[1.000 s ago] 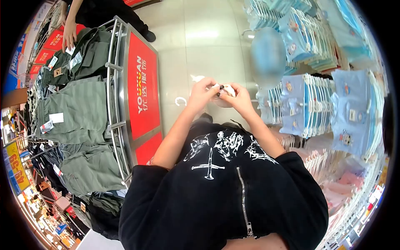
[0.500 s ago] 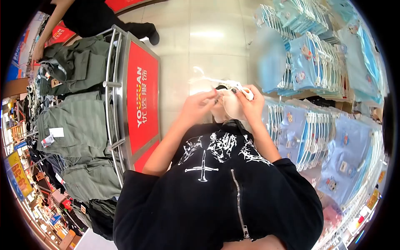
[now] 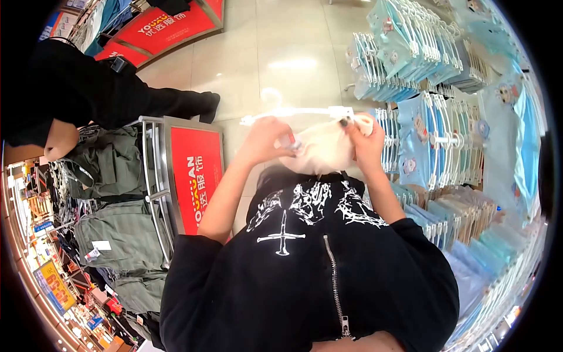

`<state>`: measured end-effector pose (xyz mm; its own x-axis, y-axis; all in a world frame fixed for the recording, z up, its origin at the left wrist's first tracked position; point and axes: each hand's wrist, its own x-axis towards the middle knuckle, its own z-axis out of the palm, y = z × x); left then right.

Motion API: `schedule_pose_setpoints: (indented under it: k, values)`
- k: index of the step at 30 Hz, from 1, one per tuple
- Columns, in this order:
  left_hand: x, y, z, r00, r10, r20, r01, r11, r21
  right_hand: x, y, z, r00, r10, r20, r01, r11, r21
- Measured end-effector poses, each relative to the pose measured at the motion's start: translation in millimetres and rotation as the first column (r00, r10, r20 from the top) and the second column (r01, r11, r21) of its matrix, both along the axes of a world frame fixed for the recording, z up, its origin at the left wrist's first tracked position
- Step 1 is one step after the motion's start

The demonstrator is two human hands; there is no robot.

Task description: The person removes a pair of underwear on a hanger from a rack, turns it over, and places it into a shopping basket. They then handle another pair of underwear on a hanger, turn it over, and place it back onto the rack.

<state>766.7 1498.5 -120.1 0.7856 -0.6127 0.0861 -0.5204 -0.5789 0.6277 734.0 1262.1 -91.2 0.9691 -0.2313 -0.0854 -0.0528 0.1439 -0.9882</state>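
A white clip hanger (image 3: 293,111) lies across in front of my chest, its hook pointing away from me. From its right end hangs a small cream garment (image 3: 319,145), partly blurred and bunched. My right hand (image 3: 368,139) pinches the garment's upper right corner beside the hanger clip. At the garment's left edge, my left hand (image 3: 267,141) has its fingers curled on the cloth, and a small red-and-white patch shows at the fingertips. The hanger's left end passes just beyond my left knuckles.
On my left, a metal rack (image 3: 153,176) with a red sign (image 3: 193,182) holds dark green trousers (image 3: 120,234). A person in black (image 3: 88,88) stands beyond it. Light blue garments (image 3: 413,141) on white hangers fill the racks to my right. Tiled floor (image 3: 287,41) lies ahead.
The cream garment is now spread wider between my hands, and the hanger lies straighter across. My left hand has moved onto the garment's edge. The view has shifted, showing more of the person on the left.
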Motion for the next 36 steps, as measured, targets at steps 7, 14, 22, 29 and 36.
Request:
schedule_pose_setpoints:
  k: [7,14,22,29,36]
  values:
    - [53,7,-25,0.988,0.065,-0.137,-0.091,0.977,-0.194,75,-11,-7,0.998,-0.057,0.02,0.052,0.978,0.204]
    - [126,-11,-53,0.991,-0.022,-0.128,-0.015,0.959,-0.282,147,-3,6,1.0,-0.024,0.007,0.019,0.923,0.384]
    - [256,-13,-73,0.87,-0.025,-0.492,-0.201,0.893,-0.402,273,-7,23,0.986,-0.161,-0.033,0.162,0.923,0.348]
    - [377,41,-56,0.926,0.133,-0.353,-0.27,0.888,-0.373,381,6,38,0.988,-0.14,0.057,0.122,0.962,0.243]
    - [450,59,-52,0.924,0.273,-0.268,-0.371,0.816,-0.444,437,-1,44,0.938,-0.337,0.088,0.31,0.923,0.228]
